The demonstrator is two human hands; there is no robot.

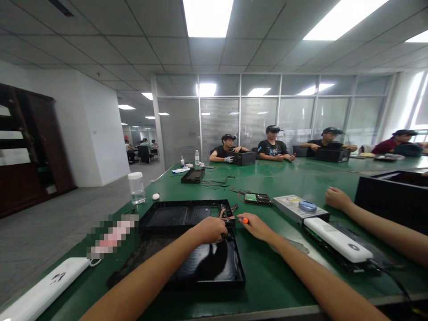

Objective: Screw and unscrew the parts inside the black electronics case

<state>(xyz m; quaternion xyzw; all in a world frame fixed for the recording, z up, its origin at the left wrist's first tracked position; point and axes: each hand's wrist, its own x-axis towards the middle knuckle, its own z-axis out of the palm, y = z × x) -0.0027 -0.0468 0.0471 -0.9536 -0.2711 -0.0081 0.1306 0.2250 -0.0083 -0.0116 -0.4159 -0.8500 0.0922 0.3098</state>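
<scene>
My left hand [213,229] is closed over the right part of a black metal computer case [190,258] lying open on the green table. Its fingers curl down beside a bundle of coloured cables [228,217], and what they hold is hidden. Just to the right, my right hand [257,226] closes around a small tool with an orange handle [245,220]; its working end cannot be made out. Behind my left wrist, a shallow black tray-like part of the case [170,216] reaches toward the back.
Right of my hands stand a metal drive box [294,207] with a blue round lid and a white power strip [337,238]. Another person's arm [381,223] reaches in beside a black case [394,200]. At left are a clear jar [136,188] and white power bank [47,290].
</scene>
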